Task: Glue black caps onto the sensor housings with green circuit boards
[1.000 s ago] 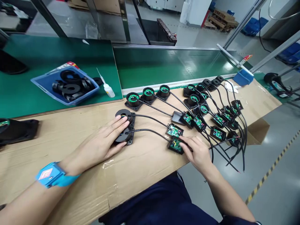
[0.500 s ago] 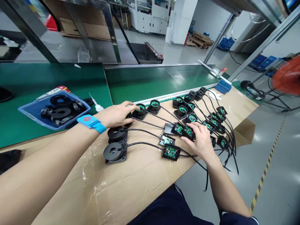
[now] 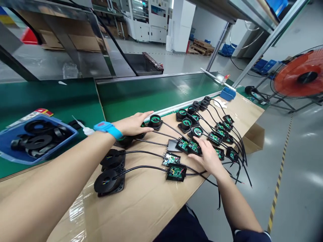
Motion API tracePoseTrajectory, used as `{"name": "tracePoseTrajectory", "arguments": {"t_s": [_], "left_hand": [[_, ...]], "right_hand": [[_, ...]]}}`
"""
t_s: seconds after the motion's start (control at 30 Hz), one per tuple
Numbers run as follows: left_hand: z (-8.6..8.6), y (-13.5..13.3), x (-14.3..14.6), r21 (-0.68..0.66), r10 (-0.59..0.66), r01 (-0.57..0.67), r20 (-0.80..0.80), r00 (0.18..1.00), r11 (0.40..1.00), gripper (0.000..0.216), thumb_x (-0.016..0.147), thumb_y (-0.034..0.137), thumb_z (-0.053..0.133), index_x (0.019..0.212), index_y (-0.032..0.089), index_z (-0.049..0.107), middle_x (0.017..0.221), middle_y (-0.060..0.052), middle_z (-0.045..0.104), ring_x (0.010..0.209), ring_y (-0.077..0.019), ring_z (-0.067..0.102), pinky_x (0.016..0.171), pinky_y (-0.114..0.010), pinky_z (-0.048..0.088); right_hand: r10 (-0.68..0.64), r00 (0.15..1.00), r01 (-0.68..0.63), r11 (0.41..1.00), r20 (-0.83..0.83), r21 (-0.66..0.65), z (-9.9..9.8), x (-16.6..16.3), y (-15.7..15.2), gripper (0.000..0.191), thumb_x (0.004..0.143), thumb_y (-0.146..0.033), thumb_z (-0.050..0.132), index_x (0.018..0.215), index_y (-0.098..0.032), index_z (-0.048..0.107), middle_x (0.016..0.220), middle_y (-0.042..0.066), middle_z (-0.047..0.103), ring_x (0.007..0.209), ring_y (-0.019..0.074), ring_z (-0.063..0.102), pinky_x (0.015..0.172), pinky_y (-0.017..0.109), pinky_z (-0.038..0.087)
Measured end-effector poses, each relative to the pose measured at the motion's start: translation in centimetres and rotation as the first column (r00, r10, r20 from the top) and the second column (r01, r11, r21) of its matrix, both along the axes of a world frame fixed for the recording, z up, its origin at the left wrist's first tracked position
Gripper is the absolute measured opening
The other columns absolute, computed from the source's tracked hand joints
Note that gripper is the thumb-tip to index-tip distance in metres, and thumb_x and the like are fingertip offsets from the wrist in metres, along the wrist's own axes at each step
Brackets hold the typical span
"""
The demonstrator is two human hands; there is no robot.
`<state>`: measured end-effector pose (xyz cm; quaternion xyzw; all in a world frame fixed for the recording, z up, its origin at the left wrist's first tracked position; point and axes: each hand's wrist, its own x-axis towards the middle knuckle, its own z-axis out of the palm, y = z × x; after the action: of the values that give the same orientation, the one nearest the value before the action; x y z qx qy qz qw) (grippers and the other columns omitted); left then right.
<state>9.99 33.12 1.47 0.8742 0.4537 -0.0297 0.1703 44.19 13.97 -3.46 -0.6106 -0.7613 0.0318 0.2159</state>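
Note:
My left hand [image 3: 133,125], with a blue wrist strap [image 3: 108,129], reaches over a black round housing that it mostly hides. Its fingers are stretched and the thumb is apart, close to another round housing [image 3: 155,121] with a green inside. My right hand [image 3: 208,158] has thumb and fingertips around the sides of a small open black box with a green circuit board [image 3: 194,147]. A similar circuit-board box [image 3: 182,144] lies against it on the left. Black cables link the housings to the boxes. Two flat-backed round housings [image 3: 109,180] lie nearer me.
More wired housings and boxes [image 3: 222,129] stand to the right, with cable ends hanging over the table edge. A blue bin [image 3: 68,148] of black round parts and a white dropper bottle [image 3: 87,130] are at left. Beyond runs a green belt [image 3: 151,89]; an orange fan [image 3: 300,75] stands right.
The view has shifted, so the table appears further left and lower. My left hand has moved right along the housings, towards the neighbouring one. My right hand stays at the same circuit-board box.

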Motion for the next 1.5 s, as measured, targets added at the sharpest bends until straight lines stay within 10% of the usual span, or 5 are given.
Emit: {"name": "tracePoseTrajectory", "arguments": {"t_s": [0.6, 0.83, 1.03, 1.27, 1.5], "left_hand": [[-0.6, -2.4, 7.1, 0.230, 0.305, -0.289, -0.037, 0.952, 0.930, 0.043, 0.102, 0.044, 0.067, 0.137, 0.019, 0.061, 0.132, -0.011, 0.066, 0.111, -0.0247, 0.069, 0.094, -0.047, 0.062], [4.5, -5.0, 5.6, 0.301, 0.316, -0.304, 0.010, 0.949, 0.904, 0.033, 0.109, 0.037, 0.043, 0.135, 0.028, 0.061, 0.124, -0.009, 0.062, 0.104, -0.0260, 0.069, 0.086, -0.041, 0.056], [9.5, -17.3, -1.2, 0.381, 0.500, -0.443, -0.060, 0.864, 0.812, 0.033, 0.103, 0.036, 0.039, 0.124, 0.033, 0.064, 0.115, -0.007, 0.057, 0.086, -0.0253, 0.066, 0.066, -0.035, 0.047], [2.9, -33.1, -6.9, 0.251, 0.643, -0.602, -0.137, 0.753, 0.758, 0.044, 0.093, 0.020, 0.038, 0.117, 0.034, 0.071, 0.103, -0.006, 0.065, 0.056, -0.0179, 0.060, 0.047, -0.033, 0.038], [-1.2, -34.4, -4.9, 0.172, 0.732, -0.714, -0.085, 0.676, 0.679, 0.038, 0.101, 0.025, 0.043, 0.129, 0.036, 0.067, 0.112, -0.010, 0.064, 0.088, -0.0252, 0.074, 0.057, -0.033, 0.054]], "right_hand": [[-0.034, 0.985, 0.048, 0.996, -0.167, 0.079, -2.0, -2.1, 0.6, 0.068, 0.079, -0.010, 0.060, 0.146, -0.021, 0.050, 0.140, 0.017, 0.062, 0.134, 0.0354, 0.060, 0.115, 0.057, 0.053], [0.043, 0.975, 0.002, 0.979, -0.219, 0.202, 0.0, -2.1, -0.3, 0.061, 0.087, -0.018, 0.063, 0.146, -0.022, 0.050, 0.135, 0.015, 0.068, 0.125, 0.0349, 0.068, 0.107, 0.055, 0.059], [0.390, 0.897, -0.334, 0.906, -0.209, 0.260, 4.0, -3.4, -4.9, 0.058, 0.095, -0.030, 0.073, 0.148, -0.026, 0.050, 0.135, 0.014, 0.071, 0.128, 0.0336, 0.069, 0.110, 0.051, 0.060], [0.711, 0.650, -0.731, 0.682, -0.269, 0.035, 2.1, -6.7, -7.8, 0.057, 0.092, -0.023, 0.071, 0.145, -0.025, 0.052, 0.128, 0.011, 0.075, 0.120, 0.0293, 0.074, 0.100, 0.039, 0.066], [0.643, 0.764, -0.643, 0.755, 0.054, 0.129, -3.8, -6.3, -6.3, 0.064, 0.091, -0.017, 0.057, 0.153, -0.022, 0.046, 0.138, 0.016, 0.068, 0.122, 0.0355, 0.070, 0.095, 0.049, 0.062]]}}
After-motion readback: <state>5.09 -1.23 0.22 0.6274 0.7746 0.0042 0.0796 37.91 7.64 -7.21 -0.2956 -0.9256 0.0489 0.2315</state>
